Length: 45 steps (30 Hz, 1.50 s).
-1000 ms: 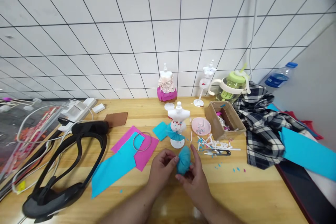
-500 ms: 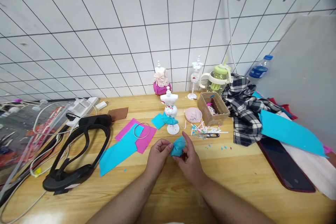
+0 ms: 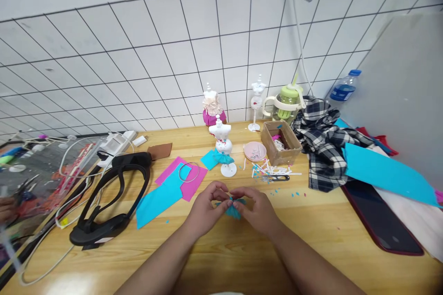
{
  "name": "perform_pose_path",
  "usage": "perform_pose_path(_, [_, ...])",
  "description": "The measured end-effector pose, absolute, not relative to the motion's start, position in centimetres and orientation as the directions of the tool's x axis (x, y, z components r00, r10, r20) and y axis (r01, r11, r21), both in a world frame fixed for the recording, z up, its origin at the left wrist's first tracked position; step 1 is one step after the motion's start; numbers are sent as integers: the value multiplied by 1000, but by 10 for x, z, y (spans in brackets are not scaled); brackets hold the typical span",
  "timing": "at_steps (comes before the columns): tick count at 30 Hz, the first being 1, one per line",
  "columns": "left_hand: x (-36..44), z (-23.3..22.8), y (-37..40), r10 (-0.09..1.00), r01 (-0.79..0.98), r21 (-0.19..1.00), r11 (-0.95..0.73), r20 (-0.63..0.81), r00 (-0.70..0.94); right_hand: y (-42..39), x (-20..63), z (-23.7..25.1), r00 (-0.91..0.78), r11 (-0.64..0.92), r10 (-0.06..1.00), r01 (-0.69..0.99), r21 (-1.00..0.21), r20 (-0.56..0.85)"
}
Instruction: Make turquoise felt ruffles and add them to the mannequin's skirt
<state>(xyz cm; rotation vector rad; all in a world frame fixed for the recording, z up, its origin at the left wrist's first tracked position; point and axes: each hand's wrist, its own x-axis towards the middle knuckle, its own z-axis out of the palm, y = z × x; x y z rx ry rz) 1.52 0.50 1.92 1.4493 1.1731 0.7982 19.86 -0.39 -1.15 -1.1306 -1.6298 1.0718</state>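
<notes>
Low over the wooden table, my left hand point(image 3: 209, 207) and my right hand point(image 3: 258, 207) meet at a gathered piece of turquoise fabric point(image 3: 234, 212). Both thumbs press at its middle, and each hand pinches one side; the fingers cover much of it. Just beyond them stands a small white dress-form mannequin point(image 3: 221, 133) with red specks and a turquoise strip point(image 3: 223, 157) round its lower part. Flat turquoise cloth point(image 3: 161, 200) and magenta cloth point(image 3: 195, 184) lie to the left, a metal ring point(image 3: 188, 179) on top.
Thread snips point(image 3: 278, 178) lie among scraps by a pink dish point(image 3: 255, 157) and a cardboard box point(image 3: 282, 154). Left is a black headset point(image 3: 114, 230); right, a phone point(image 3: 384, 221) and checked cloth point(image 3: 321, 166). Another person's hand point(image 3: 5, 209) shows at the left edge.
My right hand has turned over, so both thumbs now come together on the turquoise fabric, which looks more bunched and hidden. A person's hand has appeared at the far left.
</notes>
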Motion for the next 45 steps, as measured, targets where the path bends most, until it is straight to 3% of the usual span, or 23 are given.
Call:
perform_pose_path(3, [18,17,1,939,149,984,94,-137,314,-3,196,-14,-161,56,986,118,-991,37])
perform_pose_path(6, [19,11,-2,939,76,991,114,-133,317,-2,197,-14,-120,-8,993,53,-999,-15])
perform_pose_path(12, [22,11,-7,962,185,980,71,-116,247,-5,194,-12,-73,173,983,95,-980,166])
perform_pose_path(14, [23,12,-8,967,220,975,43,-96,235,-5,191,-14,-59,96,994,30,-995,94])
perform_pose_path(18, [24,11,-9,974,217,976,33,-79,211,-4,189,-18,-140,-207,974,-228,-951,-178])
perform_pose_path(21, [24,8,-9,974,192,980,59,-98,203,-3,188,-19,-190,-278,955,-304,-911,-228])
perform_pose_path(26, [23,11,-12,974,232,972,39,-89,210,-2,190,-19,-158,-235,967,-226,-945,-202])
perform_pose_path(29, [13,29,-2,997,437,896,-73,55,55,5,200,-9,-135,-206,974,-186,-961,-183])
perform_pose_path(32, [-1,55,28,987,559,827,-63,134,-86,21,214,11,-109,-133,987,-133,-982,-119])
perform_pose_path(36, [-2,77,85,984,486,855,-180,154,93,50,221,38,-215,88,974,44,-995,77])
perform_pose_path(39, [12,75,115,964,378,907,-186,95,249,66,215,44,-218,164,966,117,-980,135])
perform_pose_path(45, [31,68,114,959,335,931,-147,51,278,65,219,46,-198,253,956,183,-950,216])
